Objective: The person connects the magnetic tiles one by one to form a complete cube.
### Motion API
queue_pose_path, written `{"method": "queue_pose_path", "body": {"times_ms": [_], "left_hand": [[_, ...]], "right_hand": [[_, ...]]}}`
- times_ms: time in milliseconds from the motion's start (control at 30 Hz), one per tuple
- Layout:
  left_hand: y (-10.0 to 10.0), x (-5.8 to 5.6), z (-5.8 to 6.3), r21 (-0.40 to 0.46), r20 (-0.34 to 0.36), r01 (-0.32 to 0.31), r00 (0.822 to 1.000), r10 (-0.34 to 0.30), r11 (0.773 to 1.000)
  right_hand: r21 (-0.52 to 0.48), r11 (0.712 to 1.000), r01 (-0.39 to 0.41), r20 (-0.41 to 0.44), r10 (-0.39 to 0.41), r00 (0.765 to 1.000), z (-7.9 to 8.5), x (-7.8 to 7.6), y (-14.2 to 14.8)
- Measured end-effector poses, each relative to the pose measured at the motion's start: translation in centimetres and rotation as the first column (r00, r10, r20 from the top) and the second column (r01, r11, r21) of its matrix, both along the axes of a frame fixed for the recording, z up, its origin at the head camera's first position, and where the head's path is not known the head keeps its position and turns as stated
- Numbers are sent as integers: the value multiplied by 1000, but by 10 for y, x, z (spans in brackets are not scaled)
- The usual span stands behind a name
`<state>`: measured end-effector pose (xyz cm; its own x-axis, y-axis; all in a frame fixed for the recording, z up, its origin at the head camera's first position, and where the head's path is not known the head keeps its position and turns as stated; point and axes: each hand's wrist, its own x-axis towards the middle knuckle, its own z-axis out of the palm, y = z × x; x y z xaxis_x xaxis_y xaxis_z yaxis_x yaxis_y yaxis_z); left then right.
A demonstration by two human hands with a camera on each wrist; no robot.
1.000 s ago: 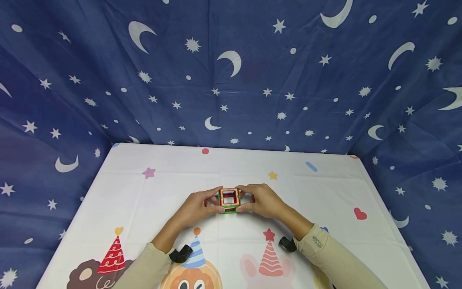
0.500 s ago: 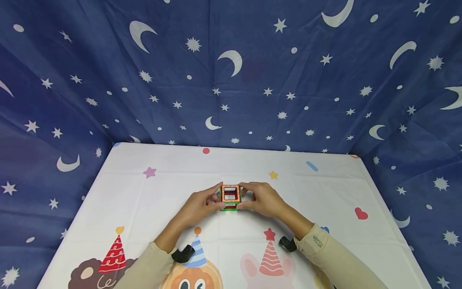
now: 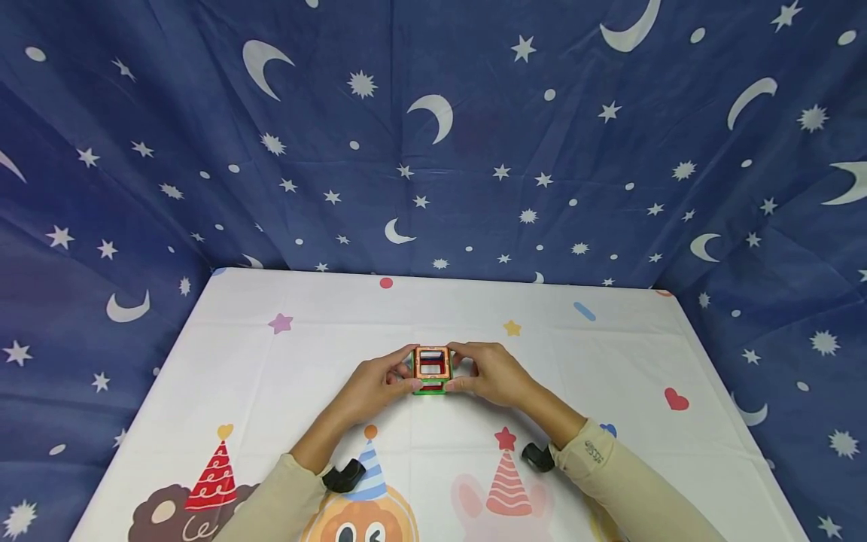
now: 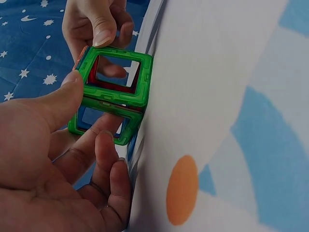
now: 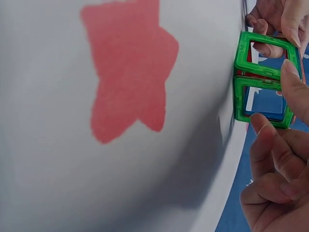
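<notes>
A small cube of magnetic tiles (image 3: 432, 376) stands on the table between both hands. Its top frame is orange; green square frames (image 4: 116, 94) face the person and the sides, with red and blue ones showing through the openings. My left hand (image 3: 377, 384) grips the cube's left side, thumb at the near upper edge and fingers along the side. My right hand (image 3: 493, 375) grips the opposite side the same way, as the right wrist view also shows with its thumb on a green frame (image 5: 260, 58). The cube's far side is mostly hidden.
A white cloth (image 3: 603, 361) with printed party animals, stars and a heart covers the table. Blue star-and-moon curtains (image 3: 433, 173) rise at the back and both sides. Black wrist straps (image 3: 343, 476) sit at the sleeve cuffs.
Over the second, the cube and both hands shift slightly away from the person, mostly in the first half. Since half a second ago they hold almost still, and the grip looks the same.
</notes>
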<state>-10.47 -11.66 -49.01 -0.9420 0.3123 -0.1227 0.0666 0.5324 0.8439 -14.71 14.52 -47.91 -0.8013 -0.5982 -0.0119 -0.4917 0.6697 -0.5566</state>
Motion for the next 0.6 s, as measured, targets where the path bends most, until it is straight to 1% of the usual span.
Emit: {"method": "queue_pose_path", "body": {"times_ms": [267, 367, 433, 500, 600], "left_hand": [[0, 0, -1, 2, 11, 1, 1000, -1, 1000], [0, 0, 0, 1, -3, 18, 1000, -18, 1000], [-1, -1, 1, -7, -20, 34, 999, -35, 999], [-2, -1, 3, -34, -33, 43, 998, -45, 998], [-6, -1, 10, -107, -64, 44, 997, -51, 993]], "right_hand": [[15, 1000, -10, -2, 10, 1000, -1, 1, 0], [-1, 1000, 1, 17, -1, 1000, 0, 2, 2], [-29, 1000, 6, 33, -5, 999, 1, 2, 4], [-59, 998, 20, 30, -18, 999, 4, 3, 8], [-86, 994, 66, -19, -68, 998, 11, 7, 16]]}}
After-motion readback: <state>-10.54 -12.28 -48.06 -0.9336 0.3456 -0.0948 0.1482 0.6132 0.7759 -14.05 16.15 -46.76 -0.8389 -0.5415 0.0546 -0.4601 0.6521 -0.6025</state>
